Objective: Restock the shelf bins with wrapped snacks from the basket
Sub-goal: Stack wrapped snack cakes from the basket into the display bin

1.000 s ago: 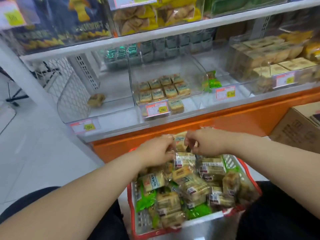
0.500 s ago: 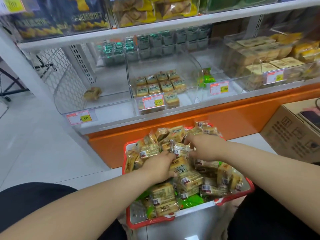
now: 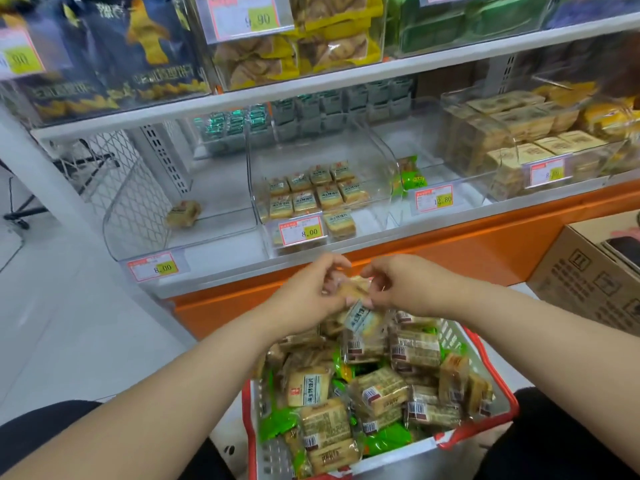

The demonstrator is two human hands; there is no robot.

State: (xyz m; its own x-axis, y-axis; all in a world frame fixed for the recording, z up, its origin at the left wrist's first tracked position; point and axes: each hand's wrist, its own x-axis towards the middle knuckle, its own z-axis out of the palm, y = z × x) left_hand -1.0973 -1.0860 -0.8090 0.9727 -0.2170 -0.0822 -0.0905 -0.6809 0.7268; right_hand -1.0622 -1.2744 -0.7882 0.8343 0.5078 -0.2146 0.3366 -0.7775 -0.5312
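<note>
Both hands have been lifted out of the basket (image 3: 491,386); left hand (image 3: 304,292) & right hand (image 3: 405,285) are now brought together above its far end, w/ a wrapped snack (image 3: 353,289) pinched between them, another snack pack (image 3: 362,318) dangling just below.

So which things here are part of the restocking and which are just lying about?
In the job: left hand and right hand holding wrapped snacks; basket; middle bin; left bin.

Lying about: cardboard box; dark snack bags on the upper shelf.

bright even light | soft blur overall | wide-angle edge bending
</note>
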